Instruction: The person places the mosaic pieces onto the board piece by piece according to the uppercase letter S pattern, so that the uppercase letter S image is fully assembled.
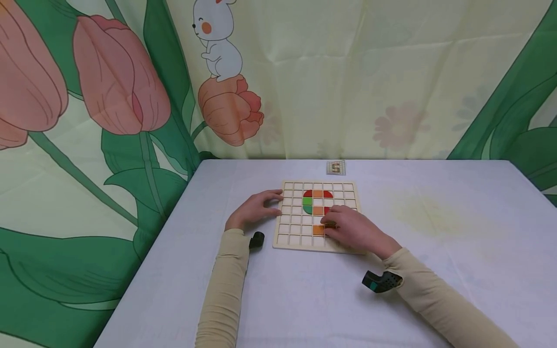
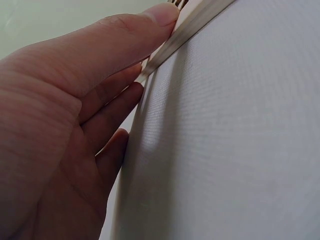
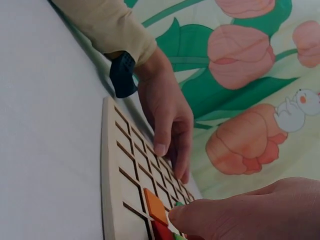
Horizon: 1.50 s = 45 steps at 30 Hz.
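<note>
A square wooden grid board (image 1: 296, 240) lies on the table, with coloured tiles in some of its cells. At its left edge is my left hand (image 1: 257, 208), thumb and fingertips against the rim, fingers loosely extended. My right hand (image 1: 354, 231) bends over the lower middle cells, its fingertips beside an orange tile (image 1: 318, 230). The right wrist view shows a red tile (image 3: 161, 231) and a light green tile (image 3: 178, 237) right by those fingers; I cannot tell whether they pinch one. Farther up, red, orange and green tiles (image 1: 307, 201) form a curved shape.
Behind the board, near the table's back edge, lies a small patterned card (image 1: 336, 167). A white cloth covers the table (image 1: 435, 299). A curtain (image 1: 330, 87) printed with tulips and a rabbit hangs behind it. Each wrist carries a small black camera (image 1: 383, 282).
</note>
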Tool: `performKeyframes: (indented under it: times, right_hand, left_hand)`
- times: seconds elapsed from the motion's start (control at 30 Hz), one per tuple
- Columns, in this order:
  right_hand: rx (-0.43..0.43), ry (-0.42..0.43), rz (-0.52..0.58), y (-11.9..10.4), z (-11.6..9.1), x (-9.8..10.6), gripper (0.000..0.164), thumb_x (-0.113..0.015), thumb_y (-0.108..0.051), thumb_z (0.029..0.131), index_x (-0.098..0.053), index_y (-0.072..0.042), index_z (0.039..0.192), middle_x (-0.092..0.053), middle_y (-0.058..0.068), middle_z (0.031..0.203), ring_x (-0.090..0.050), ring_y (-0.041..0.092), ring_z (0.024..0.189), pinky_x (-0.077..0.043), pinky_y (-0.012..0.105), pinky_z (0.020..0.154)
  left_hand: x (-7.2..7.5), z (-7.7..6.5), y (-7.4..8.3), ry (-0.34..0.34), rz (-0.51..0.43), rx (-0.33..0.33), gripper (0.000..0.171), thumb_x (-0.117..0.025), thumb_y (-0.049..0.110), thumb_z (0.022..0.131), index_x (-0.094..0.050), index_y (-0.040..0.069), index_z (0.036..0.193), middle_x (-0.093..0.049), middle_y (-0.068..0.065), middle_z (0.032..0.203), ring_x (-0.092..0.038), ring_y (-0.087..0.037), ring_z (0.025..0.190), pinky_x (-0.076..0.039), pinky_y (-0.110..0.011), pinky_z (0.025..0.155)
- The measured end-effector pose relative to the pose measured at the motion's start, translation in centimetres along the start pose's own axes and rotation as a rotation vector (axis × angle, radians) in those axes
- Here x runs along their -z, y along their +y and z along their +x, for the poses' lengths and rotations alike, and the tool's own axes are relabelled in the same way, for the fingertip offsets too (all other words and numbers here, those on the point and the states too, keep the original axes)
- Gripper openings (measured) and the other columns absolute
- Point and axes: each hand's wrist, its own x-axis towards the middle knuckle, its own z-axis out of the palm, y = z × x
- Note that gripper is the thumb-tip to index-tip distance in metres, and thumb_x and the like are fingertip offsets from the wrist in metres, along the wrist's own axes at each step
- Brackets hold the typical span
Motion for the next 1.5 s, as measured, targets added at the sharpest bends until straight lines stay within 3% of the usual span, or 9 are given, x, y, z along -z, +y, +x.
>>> performKeyframes:
  times: [0.17, 0.33, 0.67, 1.27, 1.5]
  right_hand:
    - [-0.115, -0.011, 0.035, 1.4, -1.8, 1.7, 0.022, -0.07, -0.018, 0.089, -0.073, -0.006, 0.108, -0.066, 0.005, 0.105, -0.061, 0.023, 0.097, -0.054, 0.043, 0.085]
    - [-0.196, 0.011, 0.059, 3.3, -4.5, 3.6, 0.025, -0.07, -0.018, 0.09, -0.07, -0.005, 0.112, -0.065, 0.006, 0.106, -0.06, 0.024, 0.096, -0.055, 0.042, 0.08]
    - [-0.225, 0.024, 0.082, 6.1, -8.5, 5.8, 0.033, -0.071, -0.017, 0.089, -0.066, -0.001, 0.118, -0.065, 0.009, 0.108, -0.061, 0.026, 0.095, -0.054, 0.043, 0.079]
    - [-0.307, -0.065, 0.121, 6.5, -9.0, 5.5, 0.042, -0.075, -0.021, 0.085, -0.064, 0.001, 0.12, -0.064, 0.01, 0.11, -0.059, 0.026, 0.097, -0.053, 0.038, 0.077]
    - [-0.221, -0.111, 0.115, 6.7, -9.0, 5.0, 0.041, -0.08, -0.024, 0.08, -0.067, -0.001, 0.112, -0.064, 0.001, 0.102, -0.058, 0.018, 0.09, -0.052, 0.036, 0.076]
  left_hand:
    - [0.0, -0.2, -0.2, 0.004, -0.001, -0.003, 0.05, -0.075, 0.027, 0.087, -0.061, 0.014, 0.133, -0.042, 0.01, 0.151, -0.03, -0.014, 0.143, -0.027, -0.036, 0.116]
    - [0.0, -0.1, -0.1, 0.0, 0.005, -0.001, 0.05, -0.075, 0.028, 0.087, -0.061, 0.015, 0.133, -0.042, 0.011, 0.151, -0.03, -0.013, 0.143, -0.028, -0.034, 0.115]
    - [0.1, 0.0, 0.0, 0.002, 0.007, 0.006, 0.051, -0.076, 0.027, 0.086, -0.061, 0.015, 0.133, -0.042, 0.012, 0.151, -0.03, -0.012, 0.143, -0.027, -0.035, 0.116]
    - [0.0, 0.1, 0.0, -0.003, 0.009, 0.008, 0.051, -0.076, 0.028, 0.087, -0.061, 0.015, 0.134, -0.042, 0.011, 0.151, -0.031, -0.012, 0.142, -0.027, -0.033, 0.115]
    - [0.0, 0.1, 0.0, -0.008, 0.0, 0.004, 0.051, -0.076, 0.027, 0.087, -0.061, 0.014, 0.133, -0.042, 0.01, 0.151, -0.03, -0.013, 0.143, -0.027, -0.034, 0.116]
